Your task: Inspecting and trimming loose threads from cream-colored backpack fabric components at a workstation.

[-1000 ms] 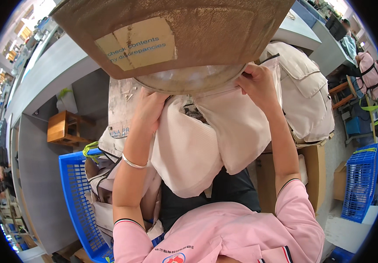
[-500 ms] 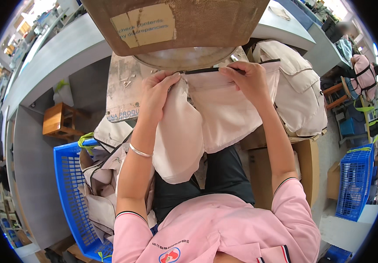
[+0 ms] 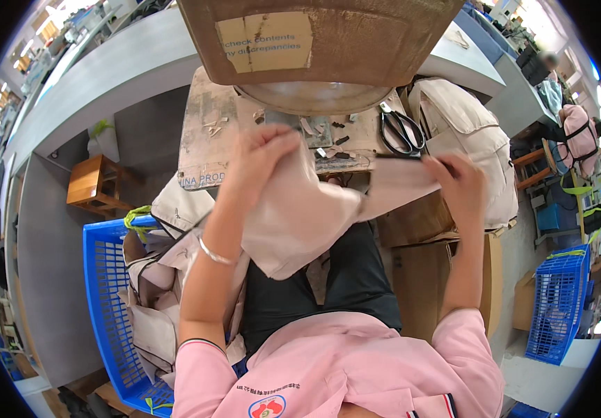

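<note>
Two bare hands have hold of one pale cloth piece [image 3: 297, 216], and in the head view I see it hanging between them, over the lap in dark trousers [image 3: 283, 306]. The left hand [image 3: 264, 160] is curled tight on the cloth's upper left end; from under that fist the fabric drops in a broad, slack fold, its lowest corner just above the thighs. The right hand [image 3: 462, 182], a little blurred, has its fingers pinched together at the other end, beside a dark edging strip [image 3: 399, 158]; there the cloth runs leftward from the fingertips as a narrower band.

The left forearm rises from a pink sleeve [image 3: 203, 369], leaning slightly inward, with a silvery bracelet [image 3: 215, 253] partway along it. The right forearm stands nearly upright, well apart from the left, its hand bent in toward the cloth.

Just beyond the hands is a worn board [image 3: 203, 157] scattered with scraps, and dark-handled scissors [image 3: 403, 131] lie on its right part. A brown casing [image 3: 363, 42] looms above it. Near the right hand sits a pale bag [image 3: 464, 132], above an open cardboard box [image 3: 419, 279]. By the left arm, a blue basket [image 3: 98, 279] holds more pale fabric pieces [image 3: 154, 320].
</note>
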A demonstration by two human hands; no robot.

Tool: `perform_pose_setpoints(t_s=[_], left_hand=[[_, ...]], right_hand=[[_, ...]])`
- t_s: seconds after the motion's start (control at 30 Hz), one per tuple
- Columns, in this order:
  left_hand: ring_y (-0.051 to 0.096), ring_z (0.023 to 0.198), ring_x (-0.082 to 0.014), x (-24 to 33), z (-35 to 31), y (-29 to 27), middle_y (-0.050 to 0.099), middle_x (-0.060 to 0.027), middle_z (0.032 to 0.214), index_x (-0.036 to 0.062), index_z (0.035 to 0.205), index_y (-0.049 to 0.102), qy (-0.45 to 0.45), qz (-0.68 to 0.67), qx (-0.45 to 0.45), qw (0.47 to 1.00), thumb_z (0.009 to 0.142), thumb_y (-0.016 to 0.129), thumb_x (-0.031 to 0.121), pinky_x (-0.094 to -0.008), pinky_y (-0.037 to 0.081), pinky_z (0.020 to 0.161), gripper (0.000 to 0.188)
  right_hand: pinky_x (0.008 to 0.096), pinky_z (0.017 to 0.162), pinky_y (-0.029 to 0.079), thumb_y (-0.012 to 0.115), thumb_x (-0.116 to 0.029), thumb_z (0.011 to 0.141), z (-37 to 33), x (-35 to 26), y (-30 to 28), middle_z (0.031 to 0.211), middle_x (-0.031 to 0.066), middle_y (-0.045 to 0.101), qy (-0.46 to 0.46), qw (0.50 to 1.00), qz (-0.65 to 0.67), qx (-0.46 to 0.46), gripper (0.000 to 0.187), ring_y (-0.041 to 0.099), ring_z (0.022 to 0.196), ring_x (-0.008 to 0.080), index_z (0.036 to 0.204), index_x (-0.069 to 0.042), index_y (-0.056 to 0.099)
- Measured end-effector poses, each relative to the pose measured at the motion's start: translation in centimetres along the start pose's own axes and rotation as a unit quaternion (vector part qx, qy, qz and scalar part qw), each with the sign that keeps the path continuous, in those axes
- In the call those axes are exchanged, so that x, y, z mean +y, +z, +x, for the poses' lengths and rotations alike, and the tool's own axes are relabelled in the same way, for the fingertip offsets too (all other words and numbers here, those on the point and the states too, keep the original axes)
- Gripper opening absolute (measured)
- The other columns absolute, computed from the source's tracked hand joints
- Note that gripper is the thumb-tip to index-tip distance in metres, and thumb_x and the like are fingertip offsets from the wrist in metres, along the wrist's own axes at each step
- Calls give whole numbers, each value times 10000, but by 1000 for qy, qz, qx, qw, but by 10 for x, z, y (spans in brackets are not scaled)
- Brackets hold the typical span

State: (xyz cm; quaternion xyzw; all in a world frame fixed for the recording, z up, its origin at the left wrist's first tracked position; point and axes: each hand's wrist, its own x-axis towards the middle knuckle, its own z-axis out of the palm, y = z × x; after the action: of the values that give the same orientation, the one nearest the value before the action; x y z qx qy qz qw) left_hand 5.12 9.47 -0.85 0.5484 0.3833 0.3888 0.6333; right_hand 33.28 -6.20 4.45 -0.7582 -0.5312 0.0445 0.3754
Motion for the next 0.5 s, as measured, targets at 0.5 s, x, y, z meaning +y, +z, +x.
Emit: perform_pose_setpoints(t_s=[0.5], left_hand=[[642,775,-86,-45,-146,105,718,-45,868,-46,986,724,63,76,-20,995,868,725,54,-236,520,721,155]], right_hand=[[336,775,544,737,-161,846,-131,215,-131,1154,160,686,157,963,-139,171,573,709,852,218,1359,-13,528]])
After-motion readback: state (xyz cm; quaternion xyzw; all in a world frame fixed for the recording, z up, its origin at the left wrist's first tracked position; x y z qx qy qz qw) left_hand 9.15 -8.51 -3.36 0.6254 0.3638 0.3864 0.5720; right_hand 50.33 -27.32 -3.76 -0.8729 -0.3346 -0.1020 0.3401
